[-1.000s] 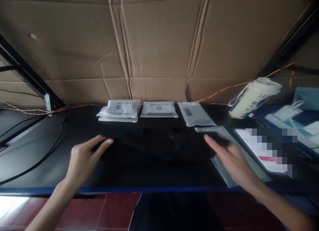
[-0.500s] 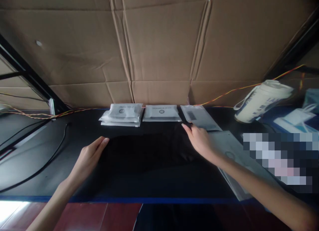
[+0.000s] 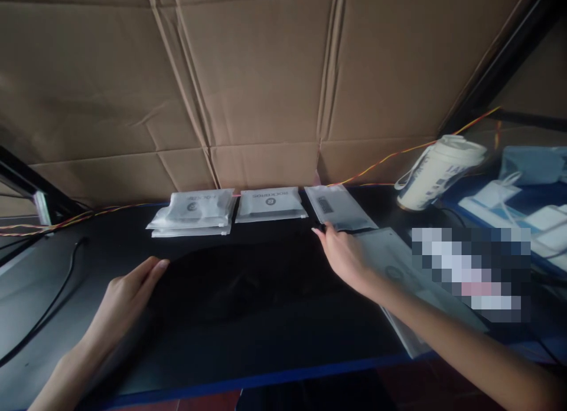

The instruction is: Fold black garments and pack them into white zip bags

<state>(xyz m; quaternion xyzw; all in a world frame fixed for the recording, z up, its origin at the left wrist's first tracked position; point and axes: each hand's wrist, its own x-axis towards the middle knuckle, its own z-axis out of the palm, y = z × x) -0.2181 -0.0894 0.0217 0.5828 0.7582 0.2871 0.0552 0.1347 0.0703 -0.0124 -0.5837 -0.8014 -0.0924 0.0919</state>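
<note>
With fingers of the left hand (image 3: 127, 294) pinched together at lower left, grips one end of a black cloth-like item (image 3: 241, 281), spread mid-frame over the bench (image 3: 230, 355), too dim to outline; right of centre, clamps the other end with fingers of the right hand (image 3: 348, 258), near a frosted pouch (image 3: 339, 207) and left of a white tumbler (image 3: 440, 173).
</note>
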